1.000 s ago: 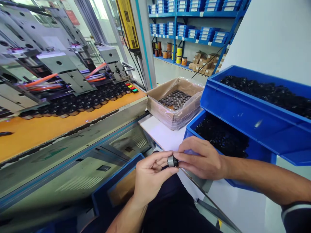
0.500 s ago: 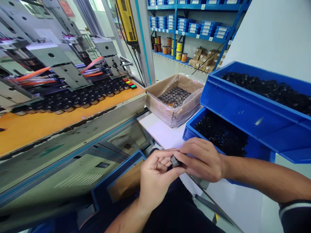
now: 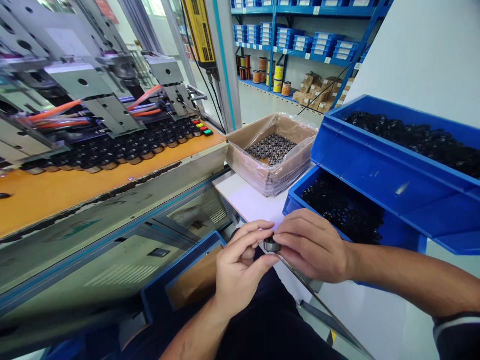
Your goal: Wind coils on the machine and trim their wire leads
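Between my two hands is a small round metal part with a black top (image 3: 271, 245). My left hand (image 3: 242, 265) reaches it from the left, fingers above and thumb below, closed around its side. From the right, my right hand (image 3: 315, 246) pinches the same part, its fingertips at the black top. The part's far side is hidden behind my fingers. Just beyond my right hand sits the lower blue bin (image 3: 296, 192) with small black pieces (image 3: 337, 205). Past both hands, a plastic-lined cardboard box (image 3: 251, 172) holds many metal rings (image 3: 272, 147).
An upper blue bin (image 3: 393, 172) of black parts juts over the lower one. At left, a machine (image 3: 112, 115) stands over rows of black-topped parts (image 3: 131, 152) on an orange worktop (image 3: 75, 192). A blue crate (image 3: 180, 265) with cardboard sits below. Shelving (image 3: 272, 50) stands behind.
The small part has turned more upright, its black top now facing up. My left fingers have loosened and shifted slightly around it. The view has shifted a little.
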Tool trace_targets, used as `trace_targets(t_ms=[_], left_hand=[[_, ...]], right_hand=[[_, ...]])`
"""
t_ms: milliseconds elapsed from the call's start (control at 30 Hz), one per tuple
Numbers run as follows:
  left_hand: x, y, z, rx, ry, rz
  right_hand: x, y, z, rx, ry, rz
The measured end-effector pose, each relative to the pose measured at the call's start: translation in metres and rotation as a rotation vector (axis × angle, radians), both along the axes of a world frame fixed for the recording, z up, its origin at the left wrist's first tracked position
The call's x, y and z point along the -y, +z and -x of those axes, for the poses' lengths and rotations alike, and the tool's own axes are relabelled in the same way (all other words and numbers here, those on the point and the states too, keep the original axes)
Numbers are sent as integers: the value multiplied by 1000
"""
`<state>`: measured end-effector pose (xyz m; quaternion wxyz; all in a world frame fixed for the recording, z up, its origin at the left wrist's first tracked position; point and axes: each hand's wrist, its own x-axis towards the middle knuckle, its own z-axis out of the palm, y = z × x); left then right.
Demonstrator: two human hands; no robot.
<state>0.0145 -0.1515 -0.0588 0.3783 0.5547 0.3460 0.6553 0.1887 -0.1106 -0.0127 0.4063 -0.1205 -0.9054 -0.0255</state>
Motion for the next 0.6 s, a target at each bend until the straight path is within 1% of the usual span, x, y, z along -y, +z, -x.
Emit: trace_targets(t_ms=[67,133,200,267,333,367,500,567,600], left_hand=[[-3,-4,-6,203,-103,159],[-6,-8,-9,362,-236,291],[-7,-11,-9,444,-364,386],[-7,-13,-7,446,-424,413],[-6,-15,-2,360,-407,349],[-6,-15,0,285,-366,274],[-10,-11,11,-87,-93,-132],[-11,-7,14,-201,-8,-240],[-11,-6,14,-232,17,-261]], right_hand=[[-1,0,1,-4,-13,-45],[-2,0,2,-26,-36,1],[-3,1,1,-40,-48,83],[-4,2,1,-43,-31,130],[-5,2,0,-42,-8,128],[-5,1,-1,-42,-3,118],[-4,-3,-1,-23,-15,79],[-2,-3,-1,-10,-26,74],[-2,-3,-1,-3,-24,73]])
